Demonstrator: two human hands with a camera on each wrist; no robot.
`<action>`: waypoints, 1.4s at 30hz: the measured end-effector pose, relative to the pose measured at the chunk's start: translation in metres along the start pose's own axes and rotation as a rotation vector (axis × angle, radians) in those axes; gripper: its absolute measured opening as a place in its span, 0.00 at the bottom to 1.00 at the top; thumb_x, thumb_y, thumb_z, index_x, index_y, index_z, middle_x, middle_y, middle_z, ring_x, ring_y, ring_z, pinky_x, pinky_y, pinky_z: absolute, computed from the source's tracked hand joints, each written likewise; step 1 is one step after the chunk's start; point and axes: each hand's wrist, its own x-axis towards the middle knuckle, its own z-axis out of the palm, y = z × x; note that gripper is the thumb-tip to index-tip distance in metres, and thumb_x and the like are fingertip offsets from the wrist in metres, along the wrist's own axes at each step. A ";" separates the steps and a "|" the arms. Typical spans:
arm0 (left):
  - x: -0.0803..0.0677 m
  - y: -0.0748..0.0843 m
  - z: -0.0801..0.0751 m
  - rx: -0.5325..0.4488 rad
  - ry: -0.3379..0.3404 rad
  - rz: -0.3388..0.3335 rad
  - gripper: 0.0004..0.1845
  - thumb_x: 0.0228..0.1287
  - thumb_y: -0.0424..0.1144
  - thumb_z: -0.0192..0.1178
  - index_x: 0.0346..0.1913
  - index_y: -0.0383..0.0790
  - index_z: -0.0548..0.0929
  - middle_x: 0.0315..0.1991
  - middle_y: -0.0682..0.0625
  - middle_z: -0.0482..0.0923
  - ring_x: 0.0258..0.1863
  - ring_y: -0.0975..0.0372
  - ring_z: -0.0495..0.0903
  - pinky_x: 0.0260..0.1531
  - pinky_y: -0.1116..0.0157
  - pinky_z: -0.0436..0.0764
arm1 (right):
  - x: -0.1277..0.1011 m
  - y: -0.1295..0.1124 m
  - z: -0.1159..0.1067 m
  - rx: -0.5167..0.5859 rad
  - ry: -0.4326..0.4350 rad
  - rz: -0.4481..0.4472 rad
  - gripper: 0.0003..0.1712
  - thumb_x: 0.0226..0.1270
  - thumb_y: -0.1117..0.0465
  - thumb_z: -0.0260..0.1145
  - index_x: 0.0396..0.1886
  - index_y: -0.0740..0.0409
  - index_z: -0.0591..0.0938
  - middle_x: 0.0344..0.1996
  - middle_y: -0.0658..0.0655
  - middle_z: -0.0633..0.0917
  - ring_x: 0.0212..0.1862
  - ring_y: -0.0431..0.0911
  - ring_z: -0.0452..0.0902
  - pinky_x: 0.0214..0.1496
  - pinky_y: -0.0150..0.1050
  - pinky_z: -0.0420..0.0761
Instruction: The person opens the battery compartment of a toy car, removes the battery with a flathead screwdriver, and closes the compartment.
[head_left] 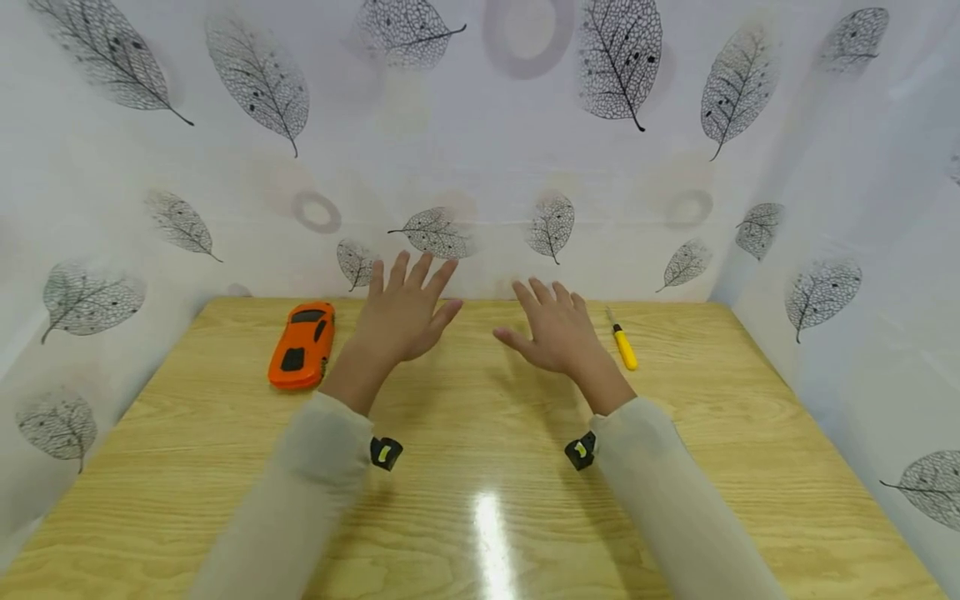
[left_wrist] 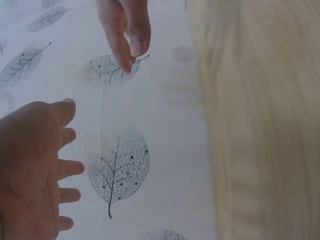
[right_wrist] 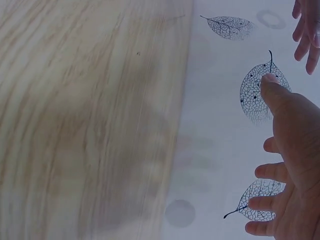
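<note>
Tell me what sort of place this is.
Probably a small indoor tabletop workspace: leaf-print sheeting screens the back and both sides of a wood-grain table, which bears an orange toy car and a yellow-handled tool, perhaps a screwdriver.

Behind a wood-grained table [head_left: 465, 417] hangs leaf-printed sheeting [head_left: 480, 150], perhaps fabric.

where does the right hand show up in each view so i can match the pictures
Head: right hand, just right of centre.
Left wrist: right hand, at the top, left of centre, partly cut off.
Right wrist: right hand, lower right, against the edge.
Shared landmark: the wooden tabletop, bordering the leaf-print backdrop in every view.
</note>
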 end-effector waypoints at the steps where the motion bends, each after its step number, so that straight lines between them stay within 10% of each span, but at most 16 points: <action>1: -0.001 -0.003 -0.003 -0.011 -0.005 -0.004 0.36 0.81 0.64 0.31 0.84 0.58 0.40 0.84 0.43 0.41 0.81 0.41 0.37 0.76 0.35 0.33 | 0.001 -0.002 0.000 -0.003 -0.001 -0.004 0.54 0.70 0.21 0.45 0.84 0.49 0.53 0.80 0.63 0.58 0.77 0.68 0.52 0.75 0.71 0.56; 24: -0.044 -0.106 -0.014 -0.055 -0.070 -0.094 0.38 0.81 0.65 0.31 0.84 0.51 0.44 0.82 0.36 0.42 0.78 0.34 0.40 0.72 0.28 0.35 | 0.035 -0.058 0.003 0.040 -0.032 -0.105 0.53 0.71 0.21 0.44 0.85 0.45 0.50 0.81 0.60 0.56 0.79 0.66 0.50 0.76 0.69 0.55; 42: -0.075 -0.177 0.020 -0.127 -0.170 -0.155 0.41 0.81 0.65 0.29 0.84 0.44 0.41 0.80 0.27 0.41 0.73 0.26 0.44 0.66 0.23 0.41 | 0.054 -0.107 0.023 0.070 -0.103 -0.164 0.52 0.71 0.22 0.47 0.84 0.44 0.51 0.81 0.59 0.56 0.79 0.64 0.51 0.76 0.67 0.57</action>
